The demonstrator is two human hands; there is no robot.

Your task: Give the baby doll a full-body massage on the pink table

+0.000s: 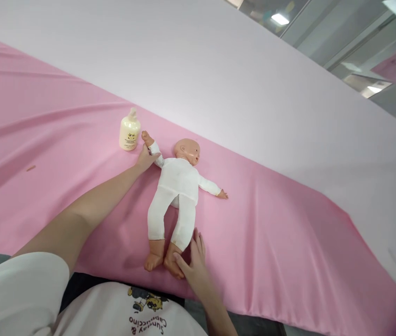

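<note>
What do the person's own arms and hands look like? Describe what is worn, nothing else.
Both hands are bare, with no gloves, rings or watch in view. The left hand ends a bare forearm that comes out of a short white sleeve. The right hand and its forearm show no sleeve. The white T-shirt carries a cartoon print with lettering.

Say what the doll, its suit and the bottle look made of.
Doll: likely moulded plastic or vinyl; head and feet smooth with slight sheen. Suit: white soft fabric, matte, creased. Bottle: cream plastic by its look, smooth, with printed label.
</note>
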